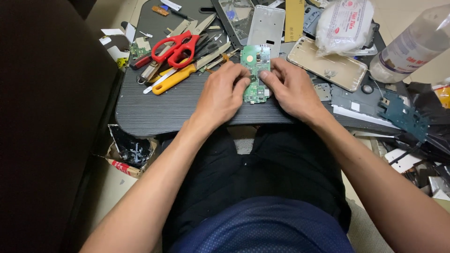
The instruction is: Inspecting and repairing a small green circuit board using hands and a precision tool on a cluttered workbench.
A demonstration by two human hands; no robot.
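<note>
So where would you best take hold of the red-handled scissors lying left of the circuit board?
Probably by the red handle loops, coming from above and the near side. The scissors lie flat among other tools, blades pointing away up-right, loops nearest the left hand; both hands, the right hand too, now pinch the green circuit board.

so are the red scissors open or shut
Shut: the red scissors lie flat on the table with both handle loops pressed together and blades closed among the other tools.
</note>
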